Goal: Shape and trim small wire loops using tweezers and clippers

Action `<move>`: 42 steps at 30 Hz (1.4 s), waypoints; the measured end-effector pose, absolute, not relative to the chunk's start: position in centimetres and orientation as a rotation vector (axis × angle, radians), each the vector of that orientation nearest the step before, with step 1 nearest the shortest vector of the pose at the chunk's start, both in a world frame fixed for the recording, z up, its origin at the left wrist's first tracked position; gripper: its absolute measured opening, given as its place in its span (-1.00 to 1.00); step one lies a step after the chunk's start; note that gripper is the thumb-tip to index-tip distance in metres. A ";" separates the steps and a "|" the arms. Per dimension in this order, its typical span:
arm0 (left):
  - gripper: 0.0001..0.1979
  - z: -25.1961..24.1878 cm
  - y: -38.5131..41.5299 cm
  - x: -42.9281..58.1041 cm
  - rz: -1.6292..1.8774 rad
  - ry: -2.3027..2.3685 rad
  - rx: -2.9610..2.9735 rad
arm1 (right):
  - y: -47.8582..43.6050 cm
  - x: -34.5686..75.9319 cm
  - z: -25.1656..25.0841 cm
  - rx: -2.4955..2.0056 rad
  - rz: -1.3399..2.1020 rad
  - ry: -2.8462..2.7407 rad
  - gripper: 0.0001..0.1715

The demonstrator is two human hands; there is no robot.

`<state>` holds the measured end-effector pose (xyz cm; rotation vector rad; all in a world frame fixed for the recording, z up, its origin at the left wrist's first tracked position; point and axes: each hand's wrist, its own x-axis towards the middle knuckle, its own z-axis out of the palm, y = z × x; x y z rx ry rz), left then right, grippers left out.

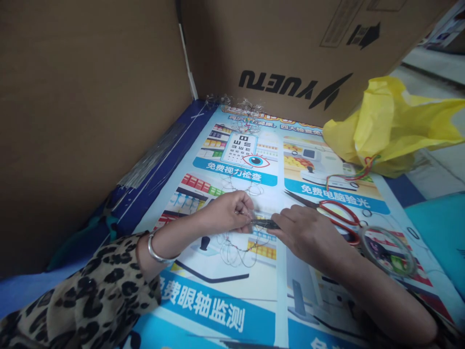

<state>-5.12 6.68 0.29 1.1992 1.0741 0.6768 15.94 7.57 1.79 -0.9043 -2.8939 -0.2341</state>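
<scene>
My left hand (234,213) is closed in a pinch on a thin wire piece, and a silver bangle sits at its wrist. Below its fingers hang fine wire loops (236,249) with tiny coloured specks; how they join the pinched part is too fine to make out. My right hand (303,232) is wrapped round pliers whose dark, narrow jaws (265,223) point left and meet the wire at the left fingertips. The pliers' handles are hidden in the palm. Scissors (337,215) with orange-red handles lie just beyond my right hand.
A clear tape roll (414,266) lies right of the scissors. Behind stands a yellow plastic bag (381,126) with coloured cords. Cardboard (261,43) walls the back and left. Thin metal wires (152,157) and a teal-handled tool (82,237) lie left; more wire loops (247,126) sit behind.
</scene>
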 end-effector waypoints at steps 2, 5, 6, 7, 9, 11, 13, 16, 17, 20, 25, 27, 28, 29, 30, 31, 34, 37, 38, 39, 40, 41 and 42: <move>-0.83 0.3 6.7 -5.1 0.664 1.081 1.215 | 7.6 16.0 1.7 -0.898 -0.246 -2.891 -0.75; -0.82 0.4 6.7 -5.1 0.650 1.097 1.228 | 7.6 16.0 1.6 -0.893 -0.248 -2.893 -0.74; -0.82 0.5 6.7 -5.1 0.648 1.102 1.234 | 7.7 16.0 1.6 -0.891 -0.247 -2.892 -0.74; -0.83 0.5 6.7 -5.0 0.648 1.106 1.241 | 7.7 16.0 1.6 -0.890 -0.246 -2.892 -0.74; -0.83 0.5 6.7 -5.0 0.649 1.111 1.243 | 7.7 16.0 1.5 -0.887 -0.242 -2.890 -0.75; -0.83 0.5 6.7 -5.0 0.649 1.117 1.236 | 7.7 16.0 1.5 -0.884 -0.236 -2.888 -0.75; -0.83 0.5 6.7 -5.0 0.645 1.122 1.238 | 7.7 16.0 1.5 -0.879 -0.230 -2.888 -0.73; -0.83 0.4 6.7 -5.0 0.650 1.115 1.253 | 7.7 16.0 1.6 -0.867 -0.224 -2.892 -0.72; -0.83 0.3 6.7 -5.1 0.653 1.110 1.254 | 7.7 16.0 1.6 -0.865 -0.221 -2.892 -0.72; -0.82 0.3 6.7 -5.1 0.657 1.098 1.255 | 7.7 16.0 1.5 -0.872 -0.208 -2.890 -0.73; -0.83 0.4 6.7 -5.1 0.655 1.104 1.266 | 7.8 16.1 1.2 -0.881 -0.204 -2.875 -0.72; -0.83 0.4 6.7 -5.1 0.656 1.107 1.268 | 7.8 16.1 1.0 -0.883 -0.200 -2.872 -0.72; -0.83 0.4 6.7 -5.1 0.661 1.102 1.267 | 7.9 16.1 0.9 -0.886 -0.199 -2.871 -0.72; -0.83 0.4 6.7 -5.2 0.669 1.092 1.262 | 7.9 16.1 0.8 -0.891 -0.199 -2.862 -0.71; -0.84 0.4 6.7 -5.3 0.680 1.076 1.254 | 8.0 16.1 0.6 -0.902 -0.196 -2.846 -0.70; -0.84 0.4 6.7 -5.3 0.692 1.056 1.241 | 8.1 16.1 0.5 -0.916 -0.185 -2.822 -0.70; -0.85 0.4 6.9 -5.6 0.742 0.972 1.190 | 8.3 16.3 -0.1 -0.980 -0.085 -2.724 -0.67; -0.83 0.3 7.0 -5.7 0.783 0.892 1.157 | 8.5 16.3 -0.6 -1.035 0.077 -2.643 -0.66; -0.83 0.3 7.0 -5.7 0.792 0.870 1.145 | 8.5 16.3 -0.6 -1.046 0.114 -2.625 -0.66; -0.83 0.3 7.0 -5.7 0.800 0.850 1.132 | 8.5 16.3 -0.7 -1.052 0.137 -2.612 -0.66; -0.83 0.3 7.0 -5.7 0.805 0.832 1.119 | 8.5 16.3 -0.7 -1.054 0.146 -2.604 -0.66; -0.82 0.3 7.0 -5.8 0.807 0.812 1.108 | 8.5 16.3 -0.7 -1.053 0.148 -2.601 -0.66; -0.82 0.3 7.0 -5.8 0.806 0.794 1.103 | 8.5 16.3 -0.7 -1.049 0.151 -2.600 -0.66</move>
